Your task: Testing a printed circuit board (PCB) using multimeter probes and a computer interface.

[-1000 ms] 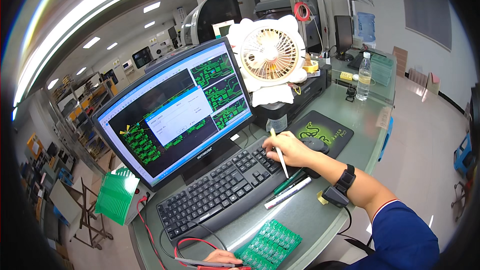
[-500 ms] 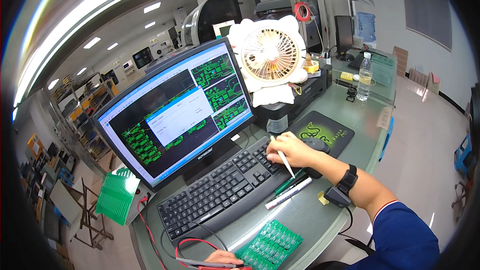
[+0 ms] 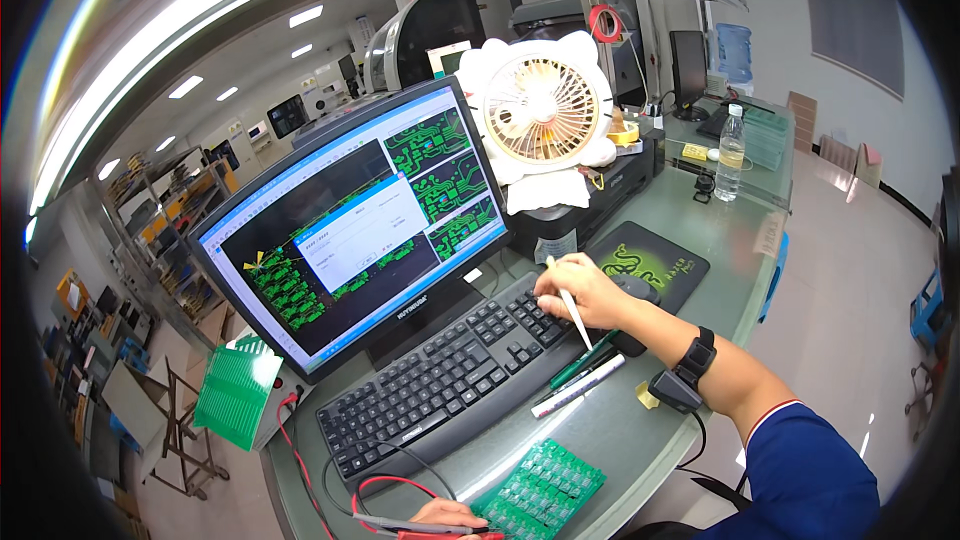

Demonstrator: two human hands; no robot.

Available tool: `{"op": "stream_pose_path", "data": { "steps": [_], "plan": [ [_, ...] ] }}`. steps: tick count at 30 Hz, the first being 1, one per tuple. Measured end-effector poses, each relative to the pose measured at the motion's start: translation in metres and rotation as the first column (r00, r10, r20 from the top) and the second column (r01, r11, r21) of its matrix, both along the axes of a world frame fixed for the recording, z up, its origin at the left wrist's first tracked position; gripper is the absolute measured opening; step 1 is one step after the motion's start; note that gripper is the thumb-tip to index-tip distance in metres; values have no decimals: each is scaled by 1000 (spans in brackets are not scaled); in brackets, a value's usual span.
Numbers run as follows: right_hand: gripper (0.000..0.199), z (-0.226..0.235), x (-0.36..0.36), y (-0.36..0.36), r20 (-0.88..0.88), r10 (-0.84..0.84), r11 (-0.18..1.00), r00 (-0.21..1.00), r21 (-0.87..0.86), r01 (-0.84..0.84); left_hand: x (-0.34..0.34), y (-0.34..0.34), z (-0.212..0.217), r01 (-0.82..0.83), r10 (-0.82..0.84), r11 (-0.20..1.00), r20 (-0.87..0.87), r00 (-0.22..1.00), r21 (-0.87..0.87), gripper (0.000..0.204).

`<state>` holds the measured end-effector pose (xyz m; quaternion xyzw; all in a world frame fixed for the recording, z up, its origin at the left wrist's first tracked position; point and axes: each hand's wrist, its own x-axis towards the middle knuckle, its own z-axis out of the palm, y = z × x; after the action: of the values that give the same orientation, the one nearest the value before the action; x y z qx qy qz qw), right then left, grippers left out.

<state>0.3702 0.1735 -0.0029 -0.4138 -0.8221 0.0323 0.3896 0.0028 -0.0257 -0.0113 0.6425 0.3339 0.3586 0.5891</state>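
Right hand (image 3: 588, 292) was over the number-key end of the long black plastic keyboard (image 3: 440, 390), fingers curled in, thin white pen-like stick (image 3: 572, 312) pinched in them, slanting, lower end near the slim dark green pen (image 3: 583, 362). Left hand (image 3: 447, 513) showed only in part at lower edge, right by the rectangular green circuit-board panel (image 3: 545, 490); slim grey test probe (image 3: 395, 523) and red test probe (image 3: 425, 536) ran across it, could not tell how far it was closed or whether it had hold of them. Panel lay in front of keyboard on the glossy grey-green counter (image 3: 490, 450). White cylindrical marker (image 3: 580, 386) lay beside the green pen. Black widescreen monitor (image 3: 330, 280) stood behind keyboard, pale dialog window over green circuit graphics. Black mouse pad with green print (image 3: 685, 265) was beyond right hand, white round-eared fan (image 3: 545, 110) right of monitor
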Motion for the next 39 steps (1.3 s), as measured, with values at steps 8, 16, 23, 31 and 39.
{"op": "stream_pose_path", "data": {
  "steps": [8,16,23,31,39],
  "plan": [
    [23,-9,-17,4,201,114,993,973,14,-119,2,3,4,15,-15,1000,-13,1000,-12,17],
    [40,-12,3,11,-37,16,978,999,-209,-24,2,2,3,3,-2,999,20,1000,-44,17],
    [22,-4,2,-2,85,80,996,993,18,-82,3,1,7,8,-6,999,-31,1000,50,15],
    [25,-11,-7,10,73,-5,999,997,-31,7,4,1,8,-11,11,1000,-28,1000,-5,15],
    [28,-2,2,6,-12,-29,997,999,-75,29,3,0,8,-41,42,999,-46,998,20,14]
  ]
}}
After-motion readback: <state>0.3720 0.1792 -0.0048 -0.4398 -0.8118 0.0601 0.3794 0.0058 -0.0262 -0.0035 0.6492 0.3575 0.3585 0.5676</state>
